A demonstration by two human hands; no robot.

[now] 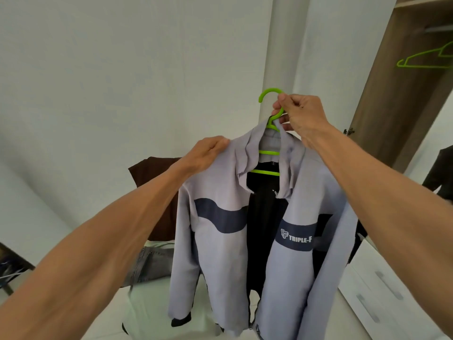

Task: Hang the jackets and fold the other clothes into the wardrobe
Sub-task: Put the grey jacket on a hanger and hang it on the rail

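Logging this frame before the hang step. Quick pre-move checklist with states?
1. Right hand grips the neck of the green hanger: ok.
2. Hanger hook free to catch a rail: ok, it sticks out above the fingers.
3. Lilac jacket seated on both hanger shoulders: cannot tell, the left hand is at one shoulder and the collar is rumpled.
4. Wardrobe open: ok.
5. Rail space: cannot tell, one spare hanger hangs there and the rest is out of frame.
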